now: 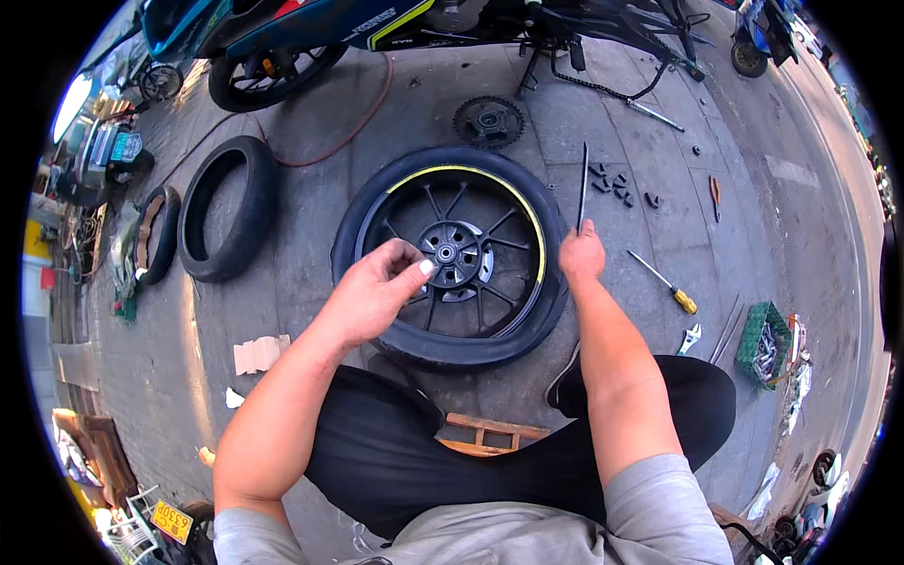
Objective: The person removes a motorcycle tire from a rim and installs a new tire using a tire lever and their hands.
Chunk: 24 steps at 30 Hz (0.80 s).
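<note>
A black alloy wheel with a yellow rim stripe and a tire around it lies flat in front of me. My left hand is curled over the left of its hub, thumb against the fingers, with a small white spot at the thumb tip; what it holds, if anything, I cannot make out. My right hand grips a long dark metal lever, pointing away from me at the wheel's right side. A yellow-handled screwdriver, several small black pieces and red-handled pliers lie to the right.
A motorcycle stands beyond the wheel, near a loose sprocket and red hose. Loose tires lie left. A green tool basket and wrench sit right. A wooden stool is between my legs.
</note>
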Tool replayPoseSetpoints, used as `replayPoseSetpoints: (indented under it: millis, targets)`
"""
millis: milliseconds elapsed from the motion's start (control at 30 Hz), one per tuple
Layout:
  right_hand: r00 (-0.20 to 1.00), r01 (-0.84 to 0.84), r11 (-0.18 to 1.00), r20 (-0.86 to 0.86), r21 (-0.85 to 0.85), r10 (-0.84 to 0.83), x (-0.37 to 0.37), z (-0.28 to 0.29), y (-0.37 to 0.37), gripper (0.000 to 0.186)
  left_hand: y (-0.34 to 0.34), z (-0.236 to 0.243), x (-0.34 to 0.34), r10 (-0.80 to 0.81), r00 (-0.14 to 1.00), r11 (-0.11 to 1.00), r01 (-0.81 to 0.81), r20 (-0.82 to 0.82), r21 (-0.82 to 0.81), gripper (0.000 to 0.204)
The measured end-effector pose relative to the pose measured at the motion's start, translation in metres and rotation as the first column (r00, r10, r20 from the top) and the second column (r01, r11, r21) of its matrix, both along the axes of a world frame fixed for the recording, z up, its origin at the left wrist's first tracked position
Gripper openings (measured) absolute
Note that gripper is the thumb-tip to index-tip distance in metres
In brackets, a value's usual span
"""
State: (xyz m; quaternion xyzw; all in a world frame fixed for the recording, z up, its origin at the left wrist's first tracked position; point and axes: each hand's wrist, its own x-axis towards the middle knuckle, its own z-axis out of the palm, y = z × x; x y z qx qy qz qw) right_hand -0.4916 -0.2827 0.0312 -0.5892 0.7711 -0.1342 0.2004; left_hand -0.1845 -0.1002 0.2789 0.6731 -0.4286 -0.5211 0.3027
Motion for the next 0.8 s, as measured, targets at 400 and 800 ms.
replayPoseSetpoints:
  millis: [400, 800]
  targets:
    - [0.839, 0.092, 0.974, 0.511, 0.206, -0.187, -0.035, -0.085, -0.033, 0.09, -0.194, -0.229, -0.054, 0.016, 0.995, 0.95, -0.045, 0.096, 0.31, 0.093]
    - [0.455, -0.058, 0.88, 0.797, 0.472, -0.398, -0.02, -0.074, -0.04, 0.108, -0.259, -0.326, -0.096, -0.014, 0.985, 0.94, 0.073, -0.175, 0.333, 0.095]
